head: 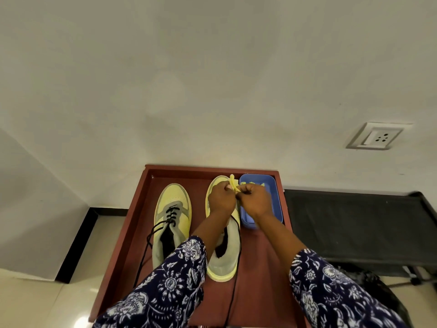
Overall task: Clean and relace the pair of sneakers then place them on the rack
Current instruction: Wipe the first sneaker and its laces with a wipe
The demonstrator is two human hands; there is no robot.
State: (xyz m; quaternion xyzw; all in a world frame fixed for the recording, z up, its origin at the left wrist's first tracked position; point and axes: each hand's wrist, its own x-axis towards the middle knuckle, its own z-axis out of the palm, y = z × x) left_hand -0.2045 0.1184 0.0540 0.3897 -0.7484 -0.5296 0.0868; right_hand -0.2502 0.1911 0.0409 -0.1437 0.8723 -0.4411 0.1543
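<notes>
Two yellow and grey sneakers stand side by side on a red-brown table (260, 268), toes pointing away from me. The left sneaker (171, 216) has a black lace (151, 235) threaded through its eyelets, with loose ends trailing toward me. The right sneaker (224, 256) has a loose black lace hanging off its near side. My left hand (221, 197) and my right hand (256, 201) meet above the right sneaker's toe. Both pinch a small yellow cloth (234, 183), which sticks up between them.
A blue plastic tub (272, 185) stands at the table's far right, right beside the right sneaker. A black fabric rack (359, 223) stands to the right of the table. The white wall behind holds a socket (376, 137). Pale floor tiles lie at left.
</notes>
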